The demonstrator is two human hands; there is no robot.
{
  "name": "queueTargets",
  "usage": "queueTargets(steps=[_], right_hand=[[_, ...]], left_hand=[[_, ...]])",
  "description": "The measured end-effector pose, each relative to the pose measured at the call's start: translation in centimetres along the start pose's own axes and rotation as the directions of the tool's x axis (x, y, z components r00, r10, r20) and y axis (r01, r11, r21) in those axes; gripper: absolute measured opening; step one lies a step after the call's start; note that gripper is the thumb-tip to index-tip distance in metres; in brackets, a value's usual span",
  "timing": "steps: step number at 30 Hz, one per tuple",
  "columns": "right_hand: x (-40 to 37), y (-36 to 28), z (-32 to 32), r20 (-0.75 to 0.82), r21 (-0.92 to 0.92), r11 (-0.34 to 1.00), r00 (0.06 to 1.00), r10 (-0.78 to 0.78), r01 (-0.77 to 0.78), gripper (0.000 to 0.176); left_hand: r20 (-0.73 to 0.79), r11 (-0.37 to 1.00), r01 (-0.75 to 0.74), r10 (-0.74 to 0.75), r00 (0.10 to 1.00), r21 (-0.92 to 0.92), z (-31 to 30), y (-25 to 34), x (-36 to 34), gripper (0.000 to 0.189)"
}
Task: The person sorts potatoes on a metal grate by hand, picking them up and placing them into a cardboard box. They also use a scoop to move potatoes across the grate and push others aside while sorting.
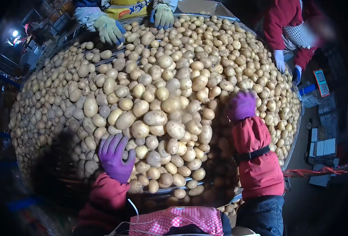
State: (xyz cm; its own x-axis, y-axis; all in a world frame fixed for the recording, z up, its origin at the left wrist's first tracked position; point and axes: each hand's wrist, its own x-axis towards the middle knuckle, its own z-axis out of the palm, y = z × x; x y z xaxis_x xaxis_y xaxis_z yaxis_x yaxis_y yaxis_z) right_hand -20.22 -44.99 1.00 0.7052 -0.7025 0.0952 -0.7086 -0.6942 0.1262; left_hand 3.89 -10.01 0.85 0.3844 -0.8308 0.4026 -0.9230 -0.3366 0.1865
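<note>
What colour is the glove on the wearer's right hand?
The right glove is purple; the head view shows it best.

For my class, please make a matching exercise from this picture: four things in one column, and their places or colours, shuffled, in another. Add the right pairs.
Things:
1. Camera wearer's left hand
2. Black band
3. Keypad device
4. Pink checked cloth

Places or colours:
A. At the bottom edge of the picture
B. Around the wearer's right sleeve
C. In a purple glove, fingers spread over potatoes
D. At the picture's right, beyond the pile

Right pairs: 1-C, 2-B, 3-D, 4-A
</note>
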Motion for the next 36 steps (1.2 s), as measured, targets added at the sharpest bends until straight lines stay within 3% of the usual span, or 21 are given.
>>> queueTargets(steps=[1,3,5,8,10,13,15,17,18,19,21,22,23,24,26,28,31,32,33,35,36], right_hand=[[0.5,1.1,0.6,-0.260,0.003,1.000,0.966,0.005,-0.004,0.032],[4.0,-1.0,0.5,-0.440,0.138,0.973,0.892,-0.105,0.183,0.043],[6.7,-4.9,3.1,-0.029,0.362,0.923,0.991,-0.127,0.129,0.047],[8.6,-5.9,0.1,0.264,0.219,0.976,0.963,-0.054,-0.005,0.049],[7.6,-3.2,1.3,0.231,0.444,0.888,0.973,0.020,-0.123,0.048],[1.5,1.9,0.2,0.236,0.732,0.614,0.955,0.179,-0.296,0.050],[-2.7,5.2,2.0,0.287,0.953,-0.143,0.949,0.130,-0.269,0.057],[-6.3,3.6,-0.5,0.311,0.817,-0.550,0.936,0.166,-0.174,0.057],[-7.6,3.0,-0.6,0.253,0.843,-0.522,0.952,0.173,-0.130,0.052],[-8.1,3.0,0.5,0.193,0.854,-0.498,0.980,0.036,-0.150,0.048],[-9.2,-2.1,-3.4,0.505,0.857,0.124,0.863,-0.004,-0.500,0.037],[-8.9,-6.9,-5.6,0.479,0.648,0.621,0.870,0.120,-0.442,0.046],[-8.5,-8.3,-5.8,0.484,0.454,0.807,0.865,0.131,-0.376,0.051],[-8.1,-9.7,-6.1,0.490,0.226,0.932,0.860,0.141,-0.282,0.056],[-5.8,-8.5,-2.3,0.595,0.308,0.915,0.803,0.028,-0.260,0.057],[-7.8,-7.4,-3.5,0.554,0.593,0.708,0.832,-0.012,-0.384,0.061],[-13.0,-4.7,-1.1,0.356,0.934,-0.005,0.931,-0.076,-0.357,0.065],[-15.5,-5.0,-2.4,0.363,0.889,-0.302,0.932,0.011,-0.343,0.071],[-18.1,-4.5,-1.9,0.250,0.912,-0.352,0.966,0.071,-0.210,0.084],[-23.1,-5.2,-3.7,0.279,0.745,-0.650,0.956,0.096,-0.152,0.100],[-25.2,-5.6,-3.4,0.336,0.704,-0.696,0.930,0.152,-0.141,0.103]], left_hand=[[-0.007,1.000,-0.003,0.003,1.000,0.003,0.1,0.0,0.1,0.040],[-0.017,1.000,-0.016,0.016,1.000,0.013,0.1,0.1,0.2,0.040],[-0.015,1.000,-0.021,0.021,1.000,-0.005,0.1,0.1,-0.1,0.040],[-0.024,1.000,-0.014,0.014,1.000,-0.003,0.2,-0.3,0.3,0.039],[-0.005,0.999,-0.020,0.020,1.000,-0.025,0.2,-0.4,-0.1,0.039],[-0.035,1.000,-0.023,0.023,0.999,-0.013,0.2,-0.3,-0.2,0.039],[-0.035,1.000,-0.017,0.017,0.999,-0.012,0.2,-0.1,-0.1,0.038],[-0.049,0.999,-0.049,0.048,0.998,-0.020,0.4,-0.2,0.1,0.036],[-0.055,0.998,-0.056,0.055,0.997,-0.030,0.4,-0.1,0.2,0.034],[-0.059,0.998,-0.060,0.059,0.997,-0.026,0.4,-0.1,0.1,0.034],[-0.074,0.998,-0.063,0.062,0.995,-0.014,0.4,-0.1,-0.2,0.033],[-0.074,0.998,-0.065,0.064,0.995,-0.016,0.4,-0.2,-0.3,0.034],[-0.074,0.997,-0.068,0.066,0.995,-0.021,0.4,-0.2,-0.3,0.034],[-0.075,0.997,-0.070,0.068,0.995,-0.028,0.4,-0.1,-0.3,0.035],[-0.097,0.995,-0.093,0.089,0.991,-0.043,0.5,0.0,-0.2,0.035],[-0.104,0.993,-0.108,0.104,0.989,-0.037,0.2,-0.1,-0.5,0.037],[-0.127,0.989,-0.146,0.142,0.982,-0.030,0.3,-0.6,-1.1,0.039],[-0.123,0.988,-0.143,0.135,0.983,-0.059,-0.6,0.1,-0.9,0.041],[-0.169,0.968,-0.225,0.204,0.964,-0.114,-0.8,0.9,-0.3,0.041],[-0.258,0.895,-0.392,0.335,0.906,-0.214,-0.8,2.9,1.6,0.041],[-0.144,0.869,-0.416,0.391,0.909,-0.267,-1.1,5.0,2.7,0.044]])
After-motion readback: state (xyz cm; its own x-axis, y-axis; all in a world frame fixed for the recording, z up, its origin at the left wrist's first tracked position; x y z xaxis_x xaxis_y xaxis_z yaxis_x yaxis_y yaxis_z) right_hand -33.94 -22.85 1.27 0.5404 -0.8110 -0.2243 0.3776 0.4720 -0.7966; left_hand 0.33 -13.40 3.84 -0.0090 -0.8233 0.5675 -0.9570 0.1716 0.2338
